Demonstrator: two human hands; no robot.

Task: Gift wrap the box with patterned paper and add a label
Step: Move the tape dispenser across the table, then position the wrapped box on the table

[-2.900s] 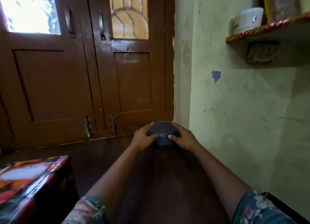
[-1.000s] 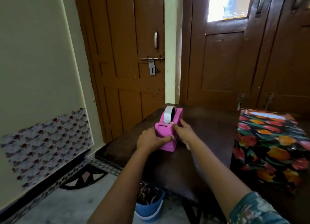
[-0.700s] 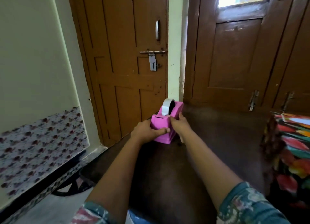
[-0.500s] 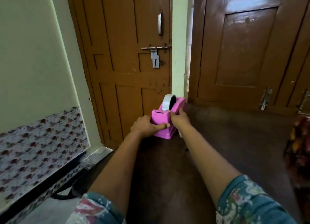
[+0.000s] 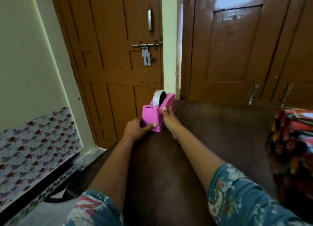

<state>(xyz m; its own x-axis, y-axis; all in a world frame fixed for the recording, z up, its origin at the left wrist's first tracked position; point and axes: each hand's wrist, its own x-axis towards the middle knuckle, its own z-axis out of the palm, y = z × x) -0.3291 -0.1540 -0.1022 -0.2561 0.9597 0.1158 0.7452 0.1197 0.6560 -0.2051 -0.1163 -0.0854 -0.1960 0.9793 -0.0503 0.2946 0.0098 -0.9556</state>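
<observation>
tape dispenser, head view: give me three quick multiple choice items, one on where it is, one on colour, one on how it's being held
1. Where does the tape dispenser stand?
A. on a chair
B. at the far left corner of the table
C. on a shelf

2. What colour is its body?
A. pink
B. blue
C. white

3. What are the left grip and the right grip doing?
A. both lie flat on the table
B. one holds scissors
C. both hold the dispenser

Answers:
1 B, it sits on the dark tabletop where the far and left edges meet.
2 A, the casing is bright pink.
3 C, the left thumb crosses its front and the right grip clasps its right side.
</observation>
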